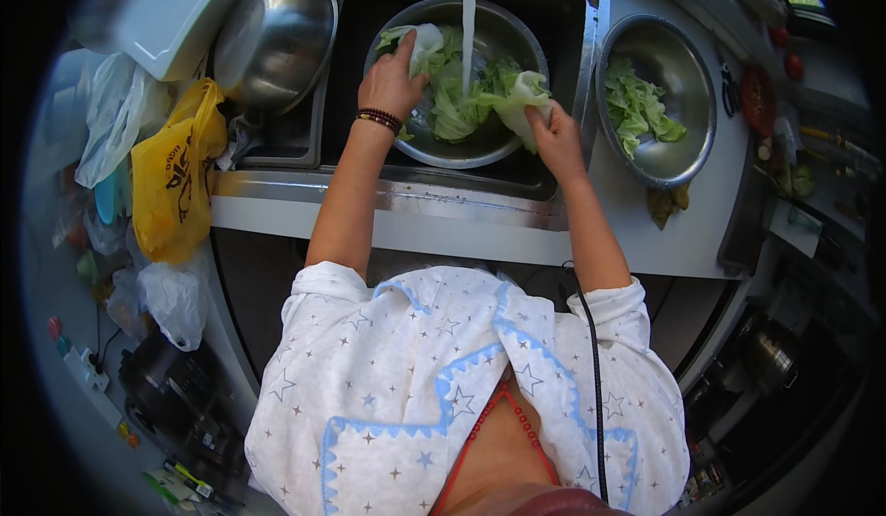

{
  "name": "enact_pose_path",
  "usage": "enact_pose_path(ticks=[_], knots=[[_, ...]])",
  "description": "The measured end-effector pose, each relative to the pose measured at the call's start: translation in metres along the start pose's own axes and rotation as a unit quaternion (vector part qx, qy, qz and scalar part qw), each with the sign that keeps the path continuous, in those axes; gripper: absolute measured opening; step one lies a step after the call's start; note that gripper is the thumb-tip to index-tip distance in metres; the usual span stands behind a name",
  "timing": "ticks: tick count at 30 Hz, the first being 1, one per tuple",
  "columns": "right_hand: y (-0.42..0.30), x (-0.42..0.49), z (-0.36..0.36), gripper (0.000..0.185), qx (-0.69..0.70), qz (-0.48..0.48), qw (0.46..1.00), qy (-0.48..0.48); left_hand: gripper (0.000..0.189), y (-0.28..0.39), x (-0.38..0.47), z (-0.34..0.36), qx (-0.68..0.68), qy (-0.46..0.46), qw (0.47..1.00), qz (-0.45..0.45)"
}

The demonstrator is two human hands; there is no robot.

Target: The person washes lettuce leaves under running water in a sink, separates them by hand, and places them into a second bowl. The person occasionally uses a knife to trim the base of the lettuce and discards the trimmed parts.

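A steel basin [509, 150] stands in the dark sink, under a stream of running water [469, 38]. Green leaves of a leafy vegetable [457, 104], which look like lettuce or cabbage, lie in it where the stream falls. My right hand [557, 139] pinches a pale-ribbed leaf [519, 111] at the basin's right rim. On the left side of the basin, my left hand [394, 80] rests against another leaf with a white rib [426, 42], index finger extended over it. Whether its fingers grip that leaf is hidden.
Right of the sink, a second steel bowl [675, 152] holds torn green leaves [637, 107]. An upturned steel basin [277, 45] leans at the left sink compartment. Yellow [173, 184] and white plastic bags [176, 294] hang on the left. Black-handled scissors [729, 90] lie beyond the bowl.
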State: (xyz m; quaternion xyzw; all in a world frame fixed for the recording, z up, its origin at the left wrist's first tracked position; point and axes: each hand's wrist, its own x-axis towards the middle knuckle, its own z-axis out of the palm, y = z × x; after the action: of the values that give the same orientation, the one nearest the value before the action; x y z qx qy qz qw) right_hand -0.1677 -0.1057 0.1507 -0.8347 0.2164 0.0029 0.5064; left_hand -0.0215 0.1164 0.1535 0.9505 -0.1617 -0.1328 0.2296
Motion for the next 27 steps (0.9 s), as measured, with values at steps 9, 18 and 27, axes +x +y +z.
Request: enact_pose_path(ticks=[9,18,27], knots=[[0.038,0.002,0.029,0.058,0.315,0.248,0.916,-0.015,0.075,0.024,0.002,-0.004,0.039,-0.087,0.992,0.079],[0.018,-0.042,-0.005,0.042,0.008,0.029,1.0,-0.009,0.075,0.016,0.001,0.036,0.194,-0.205,0.958,0.057],[0.039,-0.062,-0.021,0.033,-0.13,-0.209,0.965,0.089,0.084,-0.052,0.098,0.098,0.137,-0.035,0.979,0.144]])
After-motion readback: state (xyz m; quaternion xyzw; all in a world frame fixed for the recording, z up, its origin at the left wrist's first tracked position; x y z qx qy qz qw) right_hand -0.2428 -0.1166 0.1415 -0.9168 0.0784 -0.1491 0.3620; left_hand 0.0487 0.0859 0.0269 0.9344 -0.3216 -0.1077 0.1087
